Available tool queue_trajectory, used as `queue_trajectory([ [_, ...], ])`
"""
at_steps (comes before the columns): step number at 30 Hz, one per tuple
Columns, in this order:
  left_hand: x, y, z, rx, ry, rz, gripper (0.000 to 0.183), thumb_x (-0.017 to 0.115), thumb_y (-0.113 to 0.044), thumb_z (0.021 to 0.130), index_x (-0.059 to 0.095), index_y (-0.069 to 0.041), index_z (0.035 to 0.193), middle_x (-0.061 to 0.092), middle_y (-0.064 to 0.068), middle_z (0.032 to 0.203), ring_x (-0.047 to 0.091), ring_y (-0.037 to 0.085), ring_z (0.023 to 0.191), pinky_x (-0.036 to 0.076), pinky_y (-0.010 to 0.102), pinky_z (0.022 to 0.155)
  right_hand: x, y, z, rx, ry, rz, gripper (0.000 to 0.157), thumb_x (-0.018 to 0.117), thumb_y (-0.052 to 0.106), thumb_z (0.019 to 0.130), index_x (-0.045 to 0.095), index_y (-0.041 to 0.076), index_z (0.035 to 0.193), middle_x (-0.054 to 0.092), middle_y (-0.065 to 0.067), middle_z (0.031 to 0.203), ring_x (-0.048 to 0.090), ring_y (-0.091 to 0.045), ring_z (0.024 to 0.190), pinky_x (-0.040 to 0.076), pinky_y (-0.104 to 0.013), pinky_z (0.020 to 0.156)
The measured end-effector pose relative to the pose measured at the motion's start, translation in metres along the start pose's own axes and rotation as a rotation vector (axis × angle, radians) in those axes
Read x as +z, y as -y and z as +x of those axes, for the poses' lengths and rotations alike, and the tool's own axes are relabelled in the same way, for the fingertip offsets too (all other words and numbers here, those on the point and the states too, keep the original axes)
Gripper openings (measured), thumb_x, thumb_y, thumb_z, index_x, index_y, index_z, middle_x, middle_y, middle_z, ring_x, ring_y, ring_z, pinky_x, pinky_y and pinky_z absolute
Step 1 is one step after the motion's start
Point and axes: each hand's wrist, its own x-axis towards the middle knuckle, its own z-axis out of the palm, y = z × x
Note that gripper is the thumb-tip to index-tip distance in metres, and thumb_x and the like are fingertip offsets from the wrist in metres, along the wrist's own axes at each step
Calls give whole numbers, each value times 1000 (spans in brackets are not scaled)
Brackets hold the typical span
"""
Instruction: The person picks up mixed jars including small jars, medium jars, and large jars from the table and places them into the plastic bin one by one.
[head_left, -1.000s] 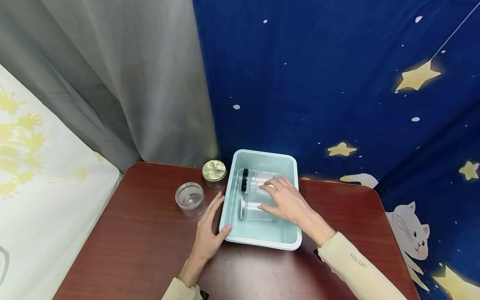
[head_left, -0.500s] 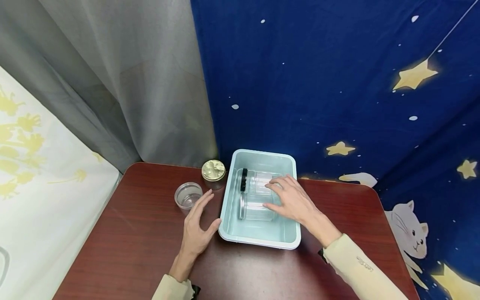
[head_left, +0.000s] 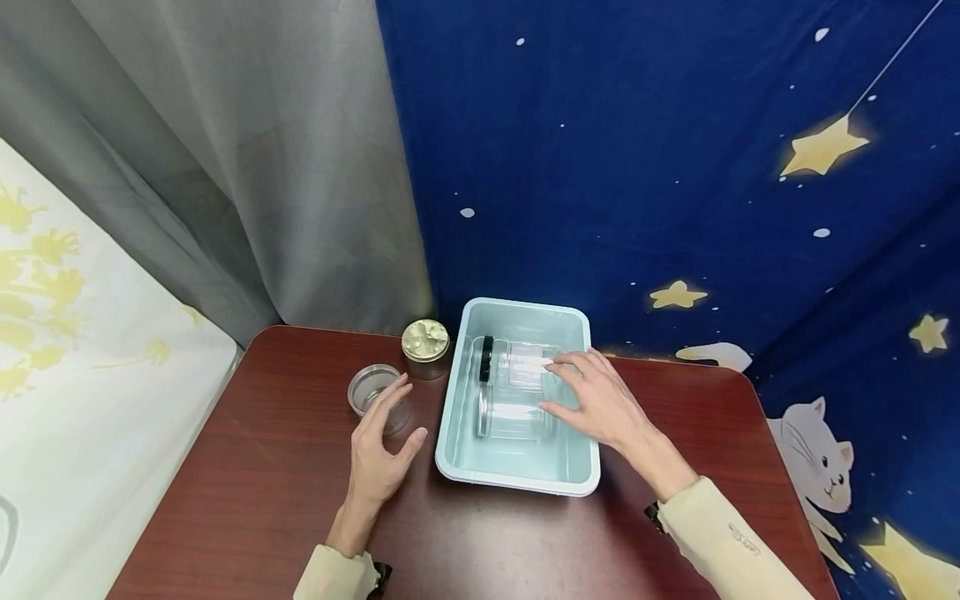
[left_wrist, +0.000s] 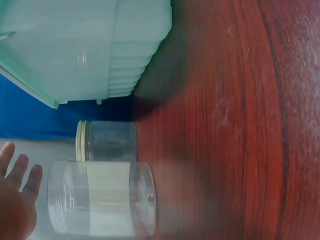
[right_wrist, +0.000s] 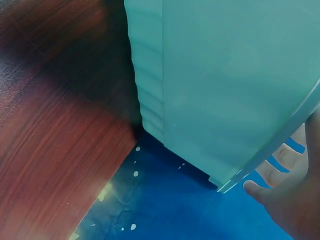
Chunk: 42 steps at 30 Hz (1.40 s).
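Observation:
My left hand (head_left: 377,458) has its fingers spread beside a clear lidless jar (head_left: 362,390), the fingertips overlapping its rim in the head view. In the left wrist view that jar (left_wrist: 109,200) stands upright with a pale label, and the hand (left_wrist: 17,202) shows apart from it. My right hand (head_left: 602,404) reaches over the right rim of a pale blue plastic tub (head_left: 517,480), fingers relaxed and holding nothing. Inside the tub lie two clear jars on their sides: a black-lidded jar (head_left: 523,363) and, nearer, a jar with a clear or silvery end (head_left: 516,422).
A gold-lidded jar (head_left: 425,342) stands behind the lidless one, close to the tub's left wall. All rest on a dark red wooden table (head_left: 262,483). Grey (head_left: 322,167) and blue star-print curtains (head_left: 525,167) hang right behind the table's back edge.
My left hand has let go of the tub's left rim and moved left to the lidless jar. The right hand has drawn back rightward from over the two lying jars.

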Motion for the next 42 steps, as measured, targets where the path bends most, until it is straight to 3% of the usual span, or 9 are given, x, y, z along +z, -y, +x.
queue_trajectory([
  [9, -5, 7, 1, -6, -1, 40, 52, 78, -27, 83, 66, -3, 127, 60, 16, 134, 52, 42, 126, 32, 32, 111, -2, -4, -6, 26, -47, 12, 57, 74, 50, 84, 67, 11, 124, 61, -11, 127, 52, -30, 121, 27, -56, 111],
  [21, -20, 18, 0, 7, -72, 135, 47, 81, -27, 80, 71, -2, 117, 64, 18, 128, 52, 45, 124, 33, 42, 110, 1, -5, -16, 60, -101, 21, 56, 73, 49, 84, 67, 10, 124, 58, -12, 132, 46, -35, 128, 30, -55, 108],
  [28, -21, 21, -1, -31, -78, 191, 49, 83, -17, 72, 71, -4, 118, 63, 15, 131, 48, 46, 128, 29, 48, 111, -1, -10, -17, 80, -139, 32, 53, 72, 49, 85, 68, 11, 122, 56, -13, 134, 44, -36, 130, 31, -53, 107],
  [32, -21, 24, -2, -55, -67, 247, 50, 81, -23, 72, 71, -6, 118, 61, 15, 134, 43, 43, 133, 23, 55, 112, -2, -11, -18, 101, -148, 52, 52, 72, 49, 85, 69, 12, 122, 55, -13, 136, 42, -37, 132, 30, -55, 107],
  [42, -26, 31, -4, -220, 24, 324, 65, 86, -34, 71, 66, -12, 129, 48, 9, 148, 24, 34, 146, 19, 60, 111, -2, -13, -28, 157, -178, 97, 55, 78, 43, 81, 68, 11, 125, 53, -15, 138, 42, -36, 132, 28, -56, 108],
])
